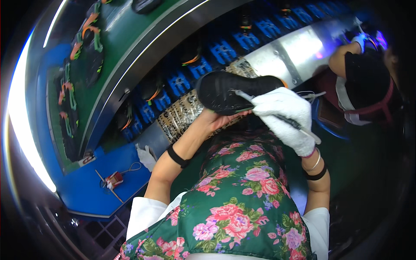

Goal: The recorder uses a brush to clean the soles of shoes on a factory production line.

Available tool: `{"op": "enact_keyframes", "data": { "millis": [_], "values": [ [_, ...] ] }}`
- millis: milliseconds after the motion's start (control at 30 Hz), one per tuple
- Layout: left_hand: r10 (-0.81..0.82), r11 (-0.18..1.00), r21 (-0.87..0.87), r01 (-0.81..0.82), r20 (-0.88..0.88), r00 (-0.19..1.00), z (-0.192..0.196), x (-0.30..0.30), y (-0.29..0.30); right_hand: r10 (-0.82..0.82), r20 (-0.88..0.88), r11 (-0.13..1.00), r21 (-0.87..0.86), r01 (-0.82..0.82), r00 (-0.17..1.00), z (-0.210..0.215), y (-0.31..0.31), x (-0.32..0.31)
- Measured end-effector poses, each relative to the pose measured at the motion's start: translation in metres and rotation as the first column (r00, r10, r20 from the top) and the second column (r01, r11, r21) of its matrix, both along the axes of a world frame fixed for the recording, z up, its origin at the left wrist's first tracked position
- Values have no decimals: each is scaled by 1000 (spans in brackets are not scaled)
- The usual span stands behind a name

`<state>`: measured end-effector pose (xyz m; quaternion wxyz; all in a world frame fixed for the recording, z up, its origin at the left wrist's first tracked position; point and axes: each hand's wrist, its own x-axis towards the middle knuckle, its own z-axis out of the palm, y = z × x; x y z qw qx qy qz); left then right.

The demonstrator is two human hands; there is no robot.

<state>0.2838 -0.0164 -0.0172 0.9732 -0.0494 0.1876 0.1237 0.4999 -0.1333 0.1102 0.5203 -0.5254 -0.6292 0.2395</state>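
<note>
Bottom side up, a black shoe (225, 86) lies across my bare left hand (219, 120), which grips it from beneath along its near edge. Much of that hand's fingers is hidden under the shoe. My right hand (284, 113), in a white knit glove, is closed around a thin brush (245, 95). The brush's pale tip touches or hovers just over the middle of the shoe's underside; I cannot tell which. Its handle end sticks out below the glove near the wrist.
Behind the shoe runs a row of blue holders (223, 51) beside a metal ledge covered partly with taped cardboard (180, 113). At left, a green belt (119, 32) carries shoe parts, above a blue table (86, 190) with a small red item (114, 179). Another person (366, 73) sits at right.
</note>
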Motion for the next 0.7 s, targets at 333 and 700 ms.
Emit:
{"op": "enact_keyframes", "data": {
  "millis": [333,700],
  "values": [
    [135,991,-53,-126,230,964,40,25,-30,-245,140,966,122,229,959,9,-18,-10],
    [53,999,1,-54,71,996,44,47,-47,-196,206,964,218,150,959,29,-2,-8]
  ]
}}
